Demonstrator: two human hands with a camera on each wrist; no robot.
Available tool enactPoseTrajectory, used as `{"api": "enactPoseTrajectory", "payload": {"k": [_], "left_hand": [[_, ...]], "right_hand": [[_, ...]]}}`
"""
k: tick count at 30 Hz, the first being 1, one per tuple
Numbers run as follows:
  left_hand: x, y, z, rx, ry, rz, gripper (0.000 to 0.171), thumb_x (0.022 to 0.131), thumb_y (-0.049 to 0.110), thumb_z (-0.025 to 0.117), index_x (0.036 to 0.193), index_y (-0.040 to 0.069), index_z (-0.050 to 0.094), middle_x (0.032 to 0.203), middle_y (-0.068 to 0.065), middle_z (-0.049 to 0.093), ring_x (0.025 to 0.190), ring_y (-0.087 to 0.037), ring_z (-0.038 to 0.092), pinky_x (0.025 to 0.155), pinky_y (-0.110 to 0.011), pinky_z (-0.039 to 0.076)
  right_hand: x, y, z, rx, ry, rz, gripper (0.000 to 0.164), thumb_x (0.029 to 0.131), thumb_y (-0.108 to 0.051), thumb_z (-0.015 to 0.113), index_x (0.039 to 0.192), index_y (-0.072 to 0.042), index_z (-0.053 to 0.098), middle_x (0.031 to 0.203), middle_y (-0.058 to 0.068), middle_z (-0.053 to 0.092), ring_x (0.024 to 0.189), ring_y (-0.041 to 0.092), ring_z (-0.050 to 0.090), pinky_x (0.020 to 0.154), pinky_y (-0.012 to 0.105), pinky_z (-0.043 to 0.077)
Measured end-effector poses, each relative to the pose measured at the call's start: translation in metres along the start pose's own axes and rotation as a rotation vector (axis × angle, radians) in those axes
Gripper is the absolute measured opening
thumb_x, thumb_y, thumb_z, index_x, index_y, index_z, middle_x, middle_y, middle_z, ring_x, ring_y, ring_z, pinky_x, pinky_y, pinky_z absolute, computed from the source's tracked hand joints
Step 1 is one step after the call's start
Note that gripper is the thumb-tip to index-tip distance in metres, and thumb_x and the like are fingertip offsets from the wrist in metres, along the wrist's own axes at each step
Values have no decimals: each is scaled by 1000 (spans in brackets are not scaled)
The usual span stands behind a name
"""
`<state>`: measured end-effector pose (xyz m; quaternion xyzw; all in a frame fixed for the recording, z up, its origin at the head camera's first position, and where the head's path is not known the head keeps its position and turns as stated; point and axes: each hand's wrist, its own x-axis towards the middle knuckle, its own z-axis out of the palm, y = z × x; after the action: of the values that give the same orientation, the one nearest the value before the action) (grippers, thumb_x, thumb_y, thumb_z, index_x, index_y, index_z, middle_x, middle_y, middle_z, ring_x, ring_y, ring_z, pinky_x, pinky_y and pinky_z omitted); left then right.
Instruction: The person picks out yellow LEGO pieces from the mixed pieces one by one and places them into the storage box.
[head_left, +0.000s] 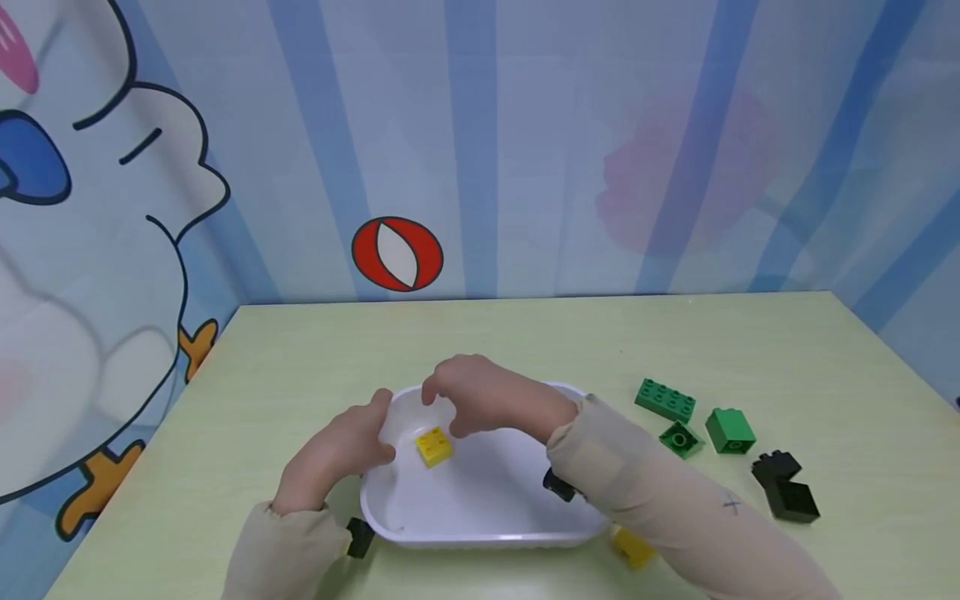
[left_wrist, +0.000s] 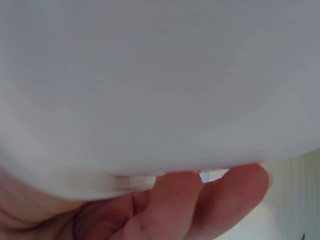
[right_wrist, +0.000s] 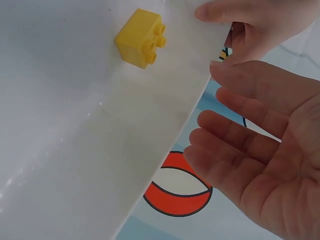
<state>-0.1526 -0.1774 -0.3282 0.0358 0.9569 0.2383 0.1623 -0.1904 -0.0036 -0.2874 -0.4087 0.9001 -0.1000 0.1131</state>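
Observation:
My left hand [head_left: 347,442] grips the left end of a white tray [head_left: 480,533], thumb over the rim. In the left wrist view, the tray's pale wall fills most of the picture and the left fingers [left_wrist: 172,205] curl against its lower edge. Inside the tray, toward its left end, lies a yellow toy brick [head_left: 434,447] with studs, also seen on its side in the right wrist view. Over the tray's far rim, just right of that brick, hovers my right hand [head_left: 487,396]. Its fingers are loosely spread and hold nothing.
Right of the tray lie green bricks [head_left: 665,400], one of them a taller block [head_left: 730,431], and black bricks [head_left: 793,500]. Another yellow brick [head_left: 633,547] sits by the tray's near right corner, partly behind the right sleeve. A patterned backdrop [head_left: 525,167] borders the table.

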Motion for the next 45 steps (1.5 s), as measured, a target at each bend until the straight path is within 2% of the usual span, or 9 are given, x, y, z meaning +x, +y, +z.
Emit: {"api": "enactPoseTrajectory", "payload": {"k": [9,21,28,35,45], "left_hand": [[-5,1,-3,17,13,31,61,78,6,61,128,-3,27,107,-18,55,79,-22,51,70,-36,50],[-3,1,1,2,10,-4,64,78,6,61,131,-1,25,109,-18,54,81,-23,50,71,-36,50],[-4,1,0,0,13,-10,68,78,6,60,134,-1,22,115,-20,52,85,-24,50,76,-38,49],[-4,2,1,11,16,-3,70,78,7,60,134,-3,21,117,-21,51,85,-24,49,74,-37,49],[-4,3,2,3,5,-28,71,78,6,60,135,-2,20,115,-20,52,81,-23,50,68,-34,49]], "right_hand": [[-21,8,-14,-27,12,7,36,71,-7,68,106,-9,62,105,5,61,94,17,51,81,30,44],[-40,22,-13,-11,-5,68,34,71,-9,68,105,-10,62,102,3,60,94,17,52,79,31,46],[-54,30,-19,2,30,40,34,71,-9,68,104,-9,62,104,6,61,94,20,53,79,34,46],[-72,42,-22,29,74,62,34,71,-9,69,104,-11,63,106,7,61,96,21,53,80,36,47],[-93,59,-15,47,112,78,33,71,-10,69,103,-10,63,106,7,61,96,24,54,80,40,48]]}}
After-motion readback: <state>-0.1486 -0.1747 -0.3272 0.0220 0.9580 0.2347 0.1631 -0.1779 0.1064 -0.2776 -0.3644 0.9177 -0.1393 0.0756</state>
